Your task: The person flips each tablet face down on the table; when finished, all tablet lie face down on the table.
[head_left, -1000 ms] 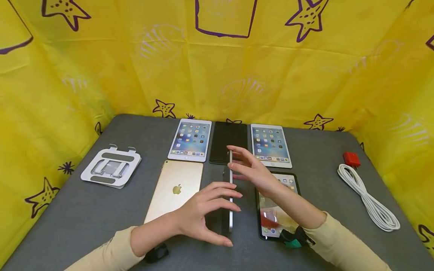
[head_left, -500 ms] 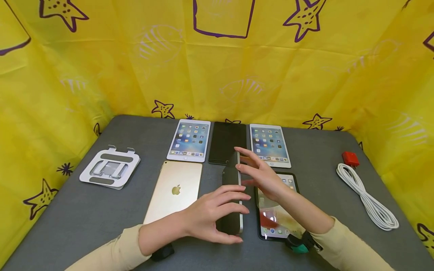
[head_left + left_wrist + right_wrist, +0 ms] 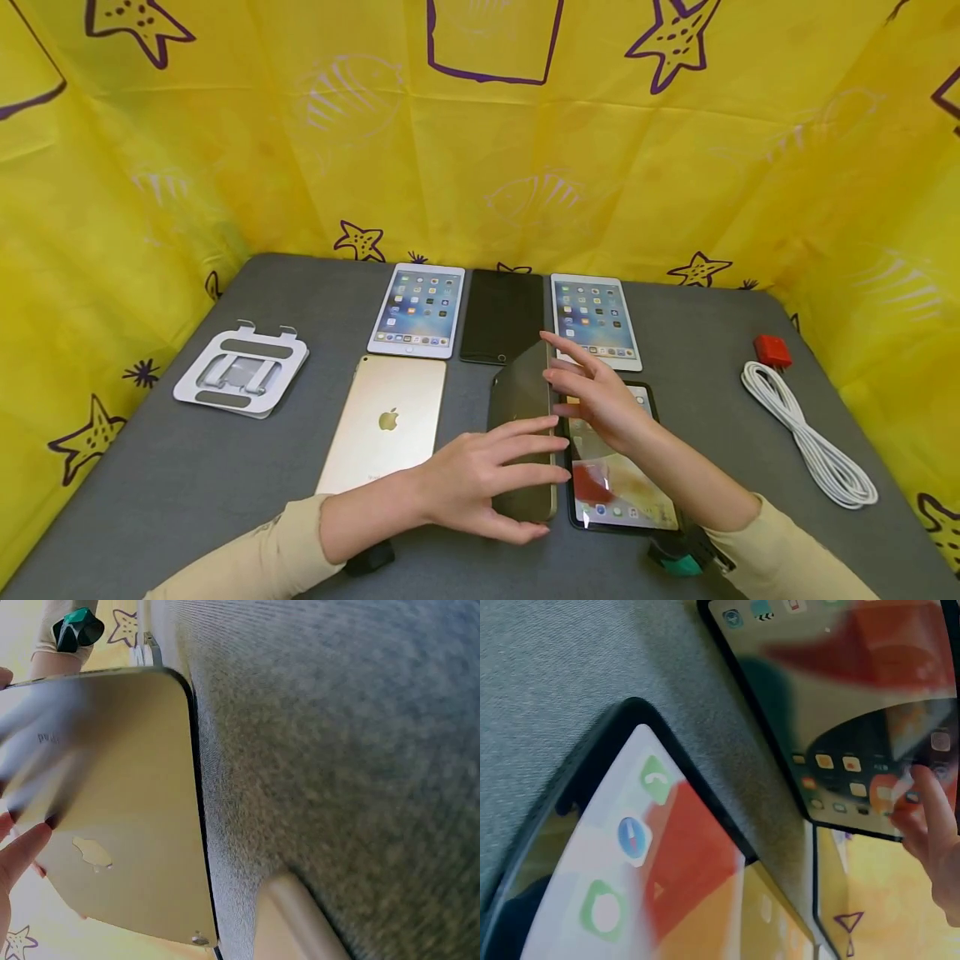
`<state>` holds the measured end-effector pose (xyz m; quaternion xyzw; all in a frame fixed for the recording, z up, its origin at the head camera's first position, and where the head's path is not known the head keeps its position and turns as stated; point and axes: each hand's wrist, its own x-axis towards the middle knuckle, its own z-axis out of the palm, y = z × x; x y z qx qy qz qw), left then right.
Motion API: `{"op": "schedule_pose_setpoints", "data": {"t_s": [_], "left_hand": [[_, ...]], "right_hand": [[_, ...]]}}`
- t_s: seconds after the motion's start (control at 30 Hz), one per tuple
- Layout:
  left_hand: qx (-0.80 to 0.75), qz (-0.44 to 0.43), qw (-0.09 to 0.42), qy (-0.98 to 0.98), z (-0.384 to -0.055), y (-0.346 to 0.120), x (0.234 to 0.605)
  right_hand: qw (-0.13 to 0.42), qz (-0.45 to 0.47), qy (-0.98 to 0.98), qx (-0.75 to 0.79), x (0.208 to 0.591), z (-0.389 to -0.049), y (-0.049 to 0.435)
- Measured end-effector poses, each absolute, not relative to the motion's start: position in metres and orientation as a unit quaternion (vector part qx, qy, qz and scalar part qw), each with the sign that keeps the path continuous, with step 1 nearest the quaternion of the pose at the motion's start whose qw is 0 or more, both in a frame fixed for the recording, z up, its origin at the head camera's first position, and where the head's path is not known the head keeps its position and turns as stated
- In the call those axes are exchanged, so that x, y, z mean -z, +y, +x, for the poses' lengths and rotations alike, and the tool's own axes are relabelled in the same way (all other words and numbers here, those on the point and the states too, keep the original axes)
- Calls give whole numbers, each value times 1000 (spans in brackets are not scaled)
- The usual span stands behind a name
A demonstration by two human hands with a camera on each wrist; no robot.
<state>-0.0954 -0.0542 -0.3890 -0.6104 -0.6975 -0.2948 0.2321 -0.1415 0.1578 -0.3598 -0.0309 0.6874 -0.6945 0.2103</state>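
A grey tablet point(image 3: 521, 392) stands tilted on its left long edge in mid-table. Its back, with an apple logo, shows in the left wrist view, and the lit screen point(image 3: 855, 727) in the right wrist view. My left hand point(image 3: 472, 483) holds the near part, fingers reaching over the raised edge and thumb at the near end. At the far part of that edge, my right hand point(image 3: 600, 400) holds it with its fingertips; some fingers are behind the tablet. Just right lies a black-cased tablet point(image 3: 611, 475), screen up, partly under my right forearm.
A gold tablet point(image 3: 386, 417) lies back up at left. Behind are a white tablet point(image 3: 417, 308), a dark-screened tablet point(image 3: 502, 317) and another white tablet point(image 3: 596, 317). A folded stand point(image 3: 240, 371) is far left; a red charger point(image 3: 772, 352) and coiled white cable point(image 3: 806, 437) lie right.
The grey tablet has gone from nearly upright to leaning right, showing more of its back. Both hands have moved right with its raised edge.
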Motion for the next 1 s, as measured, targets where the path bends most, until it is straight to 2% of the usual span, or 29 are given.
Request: {"op": "schedule_pose_setpoints", "data": {"t_s": [0.4, 0.7, 1.0], "left_hand": [[242, -611, 174, -734, -92, -59, 399], [202, -579, 38, -789, -90, -64, 403], [138, -539, -37, -830, -92, -67, 406]], "right_hand": [[230, -22, 675, 700, 375, -141, 161], [261, 1, 649, 715, 393, -143, 160], [271, 26, 653, 707, 399, -141, 156]]}}
